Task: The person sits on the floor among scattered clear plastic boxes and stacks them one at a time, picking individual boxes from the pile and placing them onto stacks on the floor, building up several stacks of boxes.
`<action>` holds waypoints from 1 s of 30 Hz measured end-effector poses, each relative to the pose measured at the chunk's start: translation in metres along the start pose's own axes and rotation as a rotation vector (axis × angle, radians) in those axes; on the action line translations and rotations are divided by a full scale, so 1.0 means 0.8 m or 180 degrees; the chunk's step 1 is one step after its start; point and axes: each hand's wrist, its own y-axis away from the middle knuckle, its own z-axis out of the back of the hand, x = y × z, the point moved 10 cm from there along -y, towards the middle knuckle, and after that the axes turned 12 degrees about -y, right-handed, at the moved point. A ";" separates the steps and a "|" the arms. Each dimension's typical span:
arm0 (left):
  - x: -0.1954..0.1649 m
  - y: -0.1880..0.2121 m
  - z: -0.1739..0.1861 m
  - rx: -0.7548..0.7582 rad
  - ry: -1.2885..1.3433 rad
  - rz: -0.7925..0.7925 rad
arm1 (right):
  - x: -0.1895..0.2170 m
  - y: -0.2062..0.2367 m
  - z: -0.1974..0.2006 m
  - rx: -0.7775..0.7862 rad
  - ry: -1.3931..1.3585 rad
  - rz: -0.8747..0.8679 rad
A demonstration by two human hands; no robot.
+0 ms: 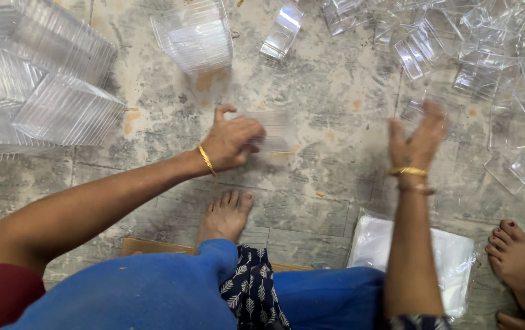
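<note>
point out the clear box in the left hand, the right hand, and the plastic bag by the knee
clear box (276,130), head view, on its blurred see-through side past the fingers
right hand (419,139), head view, on the back of the hand
plastic bag (452,256), head view, on its flat white top

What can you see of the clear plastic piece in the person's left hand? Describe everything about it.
The clear plastic piece is transparent, thin-walled and roughly rectangular, looking like a small box part. It is motion-blurred, so its edges and any inner detail cannot be made out. The left hand grips its left end with curled fingers; the rest juts out to the right over the stained concrete floor.
</note>
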 end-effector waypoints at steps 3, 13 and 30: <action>0.040 0.019 -0.013 0.0402 0.0521 0.0621 | -0.080 -0.020 0.009 0.0032 0.0804 -0.0597; 0.026 -0.006 0.026 -0.0129 0.2465 0.0951 | -0.054 0.016 -0.030 0.0589 -0.0208 -0.0641; -0.048 -0.018 0.049 -0.0258 0.2417 0.0681 | 0.205 0.157 -0.099 0.1053 -0.4486 -0.0170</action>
